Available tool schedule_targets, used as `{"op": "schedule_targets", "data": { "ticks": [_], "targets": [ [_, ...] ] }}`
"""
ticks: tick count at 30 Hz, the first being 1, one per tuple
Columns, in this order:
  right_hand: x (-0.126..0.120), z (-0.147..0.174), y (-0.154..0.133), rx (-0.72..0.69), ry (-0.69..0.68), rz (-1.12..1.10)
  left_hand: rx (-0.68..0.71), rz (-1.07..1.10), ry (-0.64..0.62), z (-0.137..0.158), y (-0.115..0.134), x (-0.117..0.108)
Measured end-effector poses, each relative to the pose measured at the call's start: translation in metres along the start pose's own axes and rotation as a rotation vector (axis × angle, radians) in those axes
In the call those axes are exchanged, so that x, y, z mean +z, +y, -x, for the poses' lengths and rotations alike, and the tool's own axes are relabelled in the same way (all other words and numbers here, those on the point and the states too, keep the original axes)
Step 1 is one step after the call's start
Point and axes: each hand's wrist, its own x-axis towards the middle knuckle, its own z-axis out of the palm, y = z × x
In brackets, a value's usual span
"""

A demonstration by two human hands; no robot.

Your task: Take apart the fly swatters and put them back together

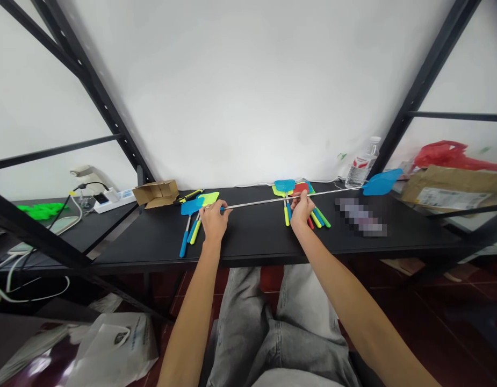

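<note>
A blue fly swatter with a long thin metal rod is held sideways above the black table. My left hand is closed around the rod's left end, hiding what lies inside the grip. Farther along the rod, my right hand pinches it from below, with the blue head out to the right. Beside my left hand lie short-rodded swatters, a blue one and a yellow-green one among them. Behind and around my right hand lies a pile of several more, including a blue head and a red head.
An open cardboard box and a yellow-black cutter are at the back left. A water bottle stands right, near a blurred-out item. Black metal posts frame both sides; a power strip lies beyond the left one.
</note>
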Motion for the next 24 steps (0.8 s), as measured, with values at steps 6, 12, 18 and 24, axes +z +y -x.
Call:
{"op": "schedule_targets", "data": {
  "ticks": [6,12,18,24],
  "targets": [
    [-0.001,0.001,-0.002,0.006,0.046,-0.011,0.026,0.033,-0.058,-0.001,-0.003,0.003],
    [-0.001,0.002,-0.005,-0.010,0.065,-0.017,0.026,0.047,-0.112,0.001,-0.003,0.005],
    [-0.004,0.002,-0.006,-0.047,0.044,0.034,0.011,0.067,-0.167,0.002,-0.006,0.004],
    [-0.005,0.004,-0.011,-0.093,-0.001,0.081,0.026,0.094,-0.145,0.003,-0.004,0.003]
  ]
}}
